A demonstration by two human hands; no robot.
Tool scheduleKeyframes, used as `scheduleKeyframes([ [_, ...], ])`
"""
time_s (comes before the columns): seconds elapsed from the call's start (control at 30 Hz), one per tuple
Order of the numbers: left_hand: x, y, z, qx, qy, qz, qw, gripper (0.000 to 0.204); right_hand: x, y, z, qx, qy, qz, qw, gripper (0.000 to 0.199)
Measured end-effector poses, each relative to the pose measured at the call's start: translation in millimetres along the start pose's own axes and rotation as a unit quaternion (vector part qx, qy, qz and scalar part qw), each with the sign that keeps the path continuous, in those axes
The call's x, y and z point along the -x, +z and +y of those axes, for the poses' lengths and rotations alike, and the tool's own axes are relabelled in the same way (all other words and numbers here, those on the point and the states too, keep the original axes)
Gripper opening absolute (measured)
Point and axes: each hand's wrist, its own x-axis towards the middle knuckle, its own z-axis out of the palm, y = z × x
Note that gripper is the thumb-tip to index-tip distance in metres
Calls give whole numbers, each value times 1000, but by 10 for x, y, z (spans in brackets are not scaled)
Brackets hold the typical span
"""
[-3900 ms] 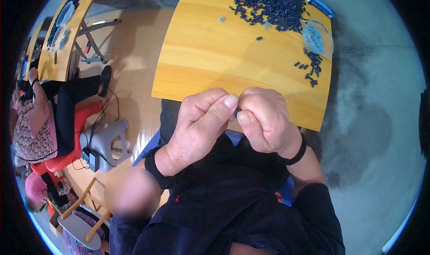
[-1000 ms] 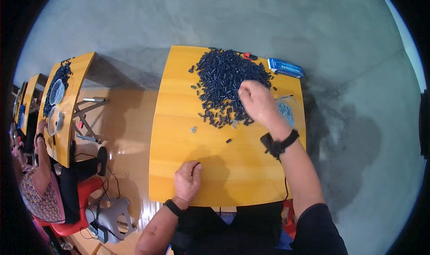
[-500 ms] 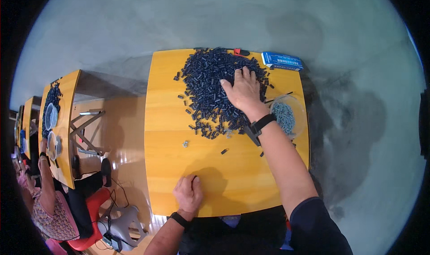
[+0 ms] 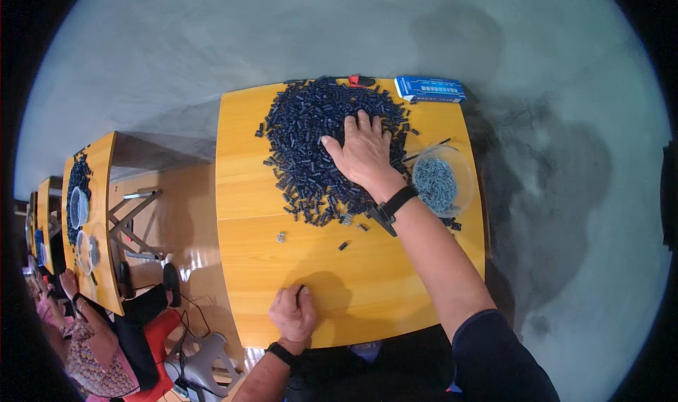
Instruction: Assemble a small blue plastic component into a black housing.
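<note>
A broad pile of small black cylindrical pieces [image 4: 311, 130] covers the far half of the yellow table [image 4: 247, 261]. My right hand [image 4: 361, 155] lies on the pile's right side, palm down, fingers spread. Close to the near edge, my left hand [image 4: 293, 316] rests closed on the tabletop; a small black piece [image 4: 301, 289] shows between its thumb and index finger. Right of my right wrist stands a clear round tub [image 4: 464, 183] holding a heap of small silvery metal parts [image 4: 434, 183]. Between hand and pile lie a loose black piece [image 4: 345, 245] and a small metal cluster [image 4: 281, 237].
A blue box [image 4: 429, 89] lies at the table's far right corner, with a red and black object [image 4: 361, 81] to its left. At left, a co-worker [image 4: 99, 356] sits by another yellow table [image 4: 104, 211] bearing black pieces and tubs. A grey stool [image 4: 205, 360] stands between.
The view has shifted a little. My right hand has slid slightly nearer over the pile, still spread. My left hand stays closed. The co-worker's hand has drawn back from the tub.
</note>
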Motion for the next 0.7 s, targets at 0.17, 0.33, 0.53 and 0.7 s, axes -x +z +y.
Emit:
scheduleKeyframes([
  [0.17,16,-2,-17,-15,-16,-25,999,7,24,76,6,13,-8,28,999,67],
  [0.33,36,19,-27,-24,-15,-24,999,6,96,-25,-78,20,2,-39,999,71],
  [0.53,22,41,-25,-23,-17,-15,999,5,126,65,-43,-21,-40,51,998,69],
  [0.7,-1,37,-18,-22,-6,-16,1000,4,-50,-102,4,-8,-33,41,999,70],
])
